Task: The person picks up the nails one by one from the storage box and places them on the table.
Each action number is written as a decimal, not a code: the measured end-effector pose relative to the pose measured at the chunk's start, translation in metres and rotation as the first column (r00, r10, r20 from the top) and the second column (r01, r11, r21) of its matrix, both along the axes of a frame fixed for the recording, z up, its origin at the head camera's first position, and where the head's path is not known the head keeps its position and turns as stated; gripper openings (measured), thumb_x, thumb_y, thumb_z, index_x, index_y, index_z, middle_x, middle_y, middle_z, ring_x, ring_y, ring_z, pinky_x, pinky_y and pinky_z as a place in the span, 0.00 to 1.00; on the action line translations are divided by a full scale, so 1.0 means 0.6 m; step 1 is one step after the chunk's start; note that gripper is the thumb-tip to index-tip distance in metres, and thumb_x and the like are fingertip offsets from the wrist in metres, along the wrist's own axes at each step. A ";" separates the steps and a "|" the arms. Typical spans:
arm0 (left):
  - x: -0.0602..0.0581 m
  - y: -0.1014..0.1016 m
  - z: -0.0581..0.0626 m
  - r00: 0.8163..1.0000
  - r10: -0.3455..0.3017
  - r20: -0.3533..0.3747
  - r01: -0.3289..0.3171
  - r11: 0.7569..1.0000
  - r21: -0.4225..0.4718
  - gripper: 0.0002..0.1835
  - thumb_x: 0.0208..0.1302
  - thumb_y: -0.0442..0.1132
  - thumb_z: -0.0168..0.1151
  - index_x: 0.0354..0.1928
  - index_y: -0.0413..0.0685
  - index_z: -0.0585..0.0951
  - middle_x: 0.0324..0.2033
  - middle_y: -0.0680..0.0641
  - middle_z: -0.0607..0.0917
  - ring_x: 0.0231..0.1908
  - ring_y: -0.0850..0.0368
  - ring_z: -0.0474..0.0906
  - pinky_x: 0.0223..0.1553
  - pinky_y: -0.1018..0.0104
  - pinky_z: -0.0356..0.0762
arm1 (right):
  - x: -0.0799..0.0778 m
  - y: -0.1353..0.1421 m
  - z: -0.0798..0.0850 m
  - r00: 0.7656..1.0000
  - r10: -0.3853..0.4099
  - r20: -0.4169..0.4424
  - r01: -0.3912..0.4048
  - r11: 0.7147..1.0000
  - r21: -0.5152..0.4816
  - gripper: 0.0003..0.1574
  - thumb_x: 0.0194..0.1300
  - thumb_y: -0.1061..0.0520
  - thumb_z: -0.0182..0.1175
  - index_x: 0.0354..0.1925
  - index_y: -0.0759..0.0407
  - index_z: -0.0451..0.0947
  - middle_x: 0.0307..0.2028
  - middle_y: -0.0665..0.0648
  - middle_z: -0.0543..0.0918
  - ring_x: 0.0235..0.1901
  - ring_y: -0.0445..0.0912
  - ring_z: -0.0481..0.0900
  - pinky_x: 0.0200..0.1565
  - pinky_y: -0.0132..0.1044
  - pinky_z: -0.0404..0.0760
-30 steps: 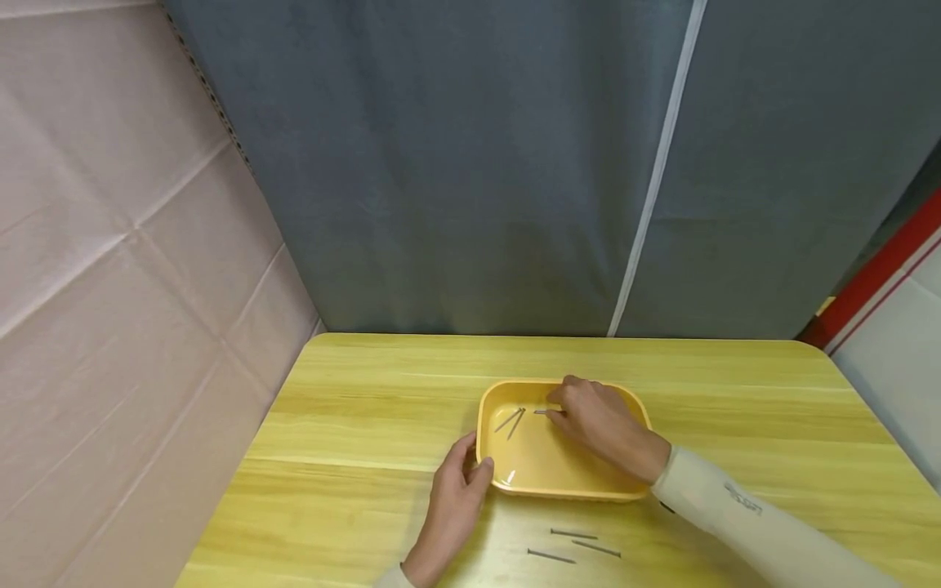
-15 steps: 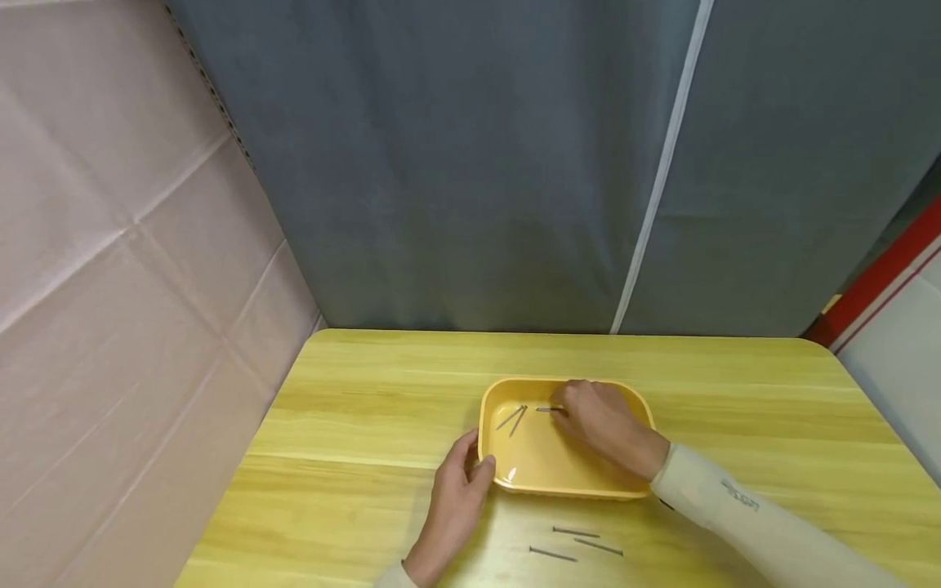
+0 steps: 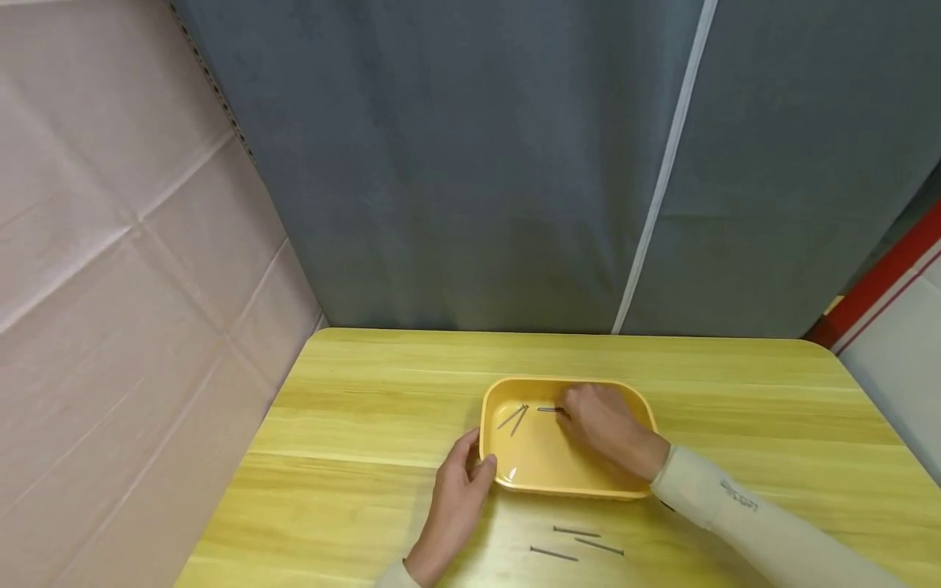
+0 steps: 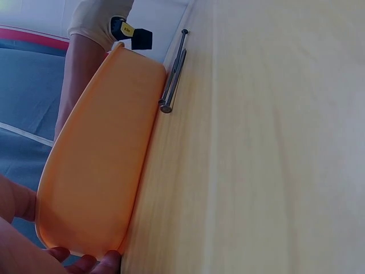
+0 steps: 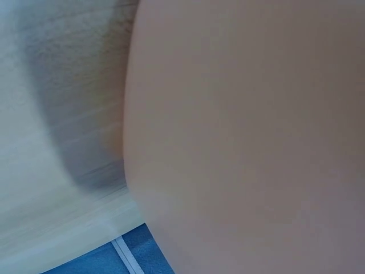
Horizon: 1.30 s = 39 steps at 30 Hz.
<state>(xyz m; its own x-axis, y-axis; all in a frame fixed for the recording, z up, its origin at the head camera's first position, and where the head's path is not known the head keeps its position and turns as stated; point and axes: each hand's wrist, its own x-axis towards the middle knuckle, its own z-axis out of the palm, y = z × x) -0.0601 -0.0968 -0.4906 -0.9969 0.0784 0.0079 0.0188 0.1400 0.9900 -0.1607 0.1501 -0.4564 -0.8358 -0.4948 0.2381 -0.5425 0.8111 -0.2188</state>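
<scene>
In the head view a yellow plastic tray [image 3: 540,469] lies on the table. My left hand [image 3: 457,498] grips its left end, thumb at the rim and fingers round the outer wall; the left wrist view shows those fingertips [image 4: 106,261] under the tray's end. Reaching inside from the right, my right hand [image 3: 601,425] has curled fingers at the end of a nail [image 3: 547,409], whose other end sticks out leftward. Two nails [image 3: 513,416] lie in a V on the tray floor to the left. The right fingertips are mostly hidden; skin fills most of the right wrist view.
Three loose nails [image 3: 577,542] lie on the wooden table [image 3: 367,408] in front of the tray. Behind the table hangs a dark grey curtain [image 3: 470,180]. A pale cloth wall [image 3: 147,327] stands on the left, a red-edged white panel [image 3: 904,327] on the right.
My right hand has shifted slightly right and down in the tray, so more of the nail at its fingers shows. My left hand keeps its grip on the tray.
</scene>
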 end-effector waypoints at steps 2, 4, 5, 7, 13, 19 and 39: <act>0.000 0.000 0.000 1.000 -0.003 0.001 0.003 1.000 0.005 0.31 0.84 0.37 0.59 0.79 0.29 0.66 0.69 0.31 0.79 0.62 0.43 0.84 0.60 0.67 0.85 | 0.000 0.000 -0.002 1.000 -0.001 0.003 0.001 1.000 -0.001 0.23 0.68 0.63 0.75 0.21 0.50 0.77 0.20 0.48 0.80 0.21 0.39 0.72 0.22 0.40 0.77; 0.000 0.000 0.000 1.000 -0.008 0.007 0.008 1.000 0.010 0.30 0.84 0.37 0.59 0.80 0.30 0.66 0.70 0.31 0.79 0.62 0.43 0.84 0.60 0.66 0.86 | 0.000 0.001 -0.003 1.000 -0.001 0.010 0.001 1.000 -0.007 0.23 0.68 0.64 0.74 0.21 0.50 0.77 0.20 0.48 0.80 0.21 0.39 0.71 0.22 0.40 0.76; 0.000 0.000 0.000 1.000 -0.008 0.009 0.008 1.000 0.012 0.30 0.84 0.37 0.58 0.80 0.30 0.66 0.70 0.31 0.78 0.62 0.42 0.84 0.60 0.66 0.86 | 0.000 0.001 -0.003 1.000 -0.002 0.015 0.002 1.000 -0.008 0.23 0.68 0.64 0.74 0.21 0.50 0.76 0.20 0.47 0.79 0.21 0.39 0.71 0.22 0.40 0.76; 0.000 0.000 0.000 1.000 -0.010 0.012 0.010 1.000 0.021 0.30 0.84 0.36 0.58 0.80 0.30 0.66 0.70 0.31 0.78 0.63 0.42 0.84 0.61 0.65 0.86 | 0.000 0.000 -0.004 1.000 -0.007 0.030 0.007 1.000 -0.011 0.24 0.69 0.65 0.72 0.20 0.50 0.75 0.19 0.47 0.77 0.21 0.40 0.69 0.22 0.40 0.75; -0.001 0.001 -0.001 1.000 -0.008 0.010 0.008 1.000 0.030 0.30 0.84 0.36 0.58 0.80 0.30 0.66 0.71 0.30 0.77 0.64 0.40 0.83 0.61 0.65 0.85 | -0.002 -0.001 -0.006 0.999 0.001 0.044 0.000 1.000 -0.022 0.23 0.69 0.67 0.70 0.20 0.50 0.76 0.20 0.46 0.75 0.22 0.40 0.67 0.22 0.37 0.72; 0.000 0.001 0.000 1.000 0.001 0.004 -0.001 1.000 0.028 0.30 0.83 0.36 0.59 0.79 0.30 0.66 0.71 0.30 0.77 0.64 0.40 0.83 0.61 0.66 0.85 | 0.000 0.003 -0.005 1.000 0.016 0.023 -0.015 0.999 -0.040 0.26 0.67 0.70 0.68 0.19 0.49 0.72 0.19 0.46 0.71 0.21 0.40 0.65 0.21 0.38 0.71; 0.000 0.001 0.000 1.000 -0.003 0.013 0.002 1.000 0.031 0.30 0.83 0.35 0.59 0.80 0.29 0.66 0.69 0.30 0.78 0.63 0.40 0.84 0.60 0.66 0.86 | -0.004 0.010 -0.008 0.993 0.084 -0.082 -0.082 0.996 0.030 0.24 0.59 0.70 0.67 0.18 0.49 0.68 0.17 0.46 0.65 0.19 0.40 0.62 0.19 0.37 0.68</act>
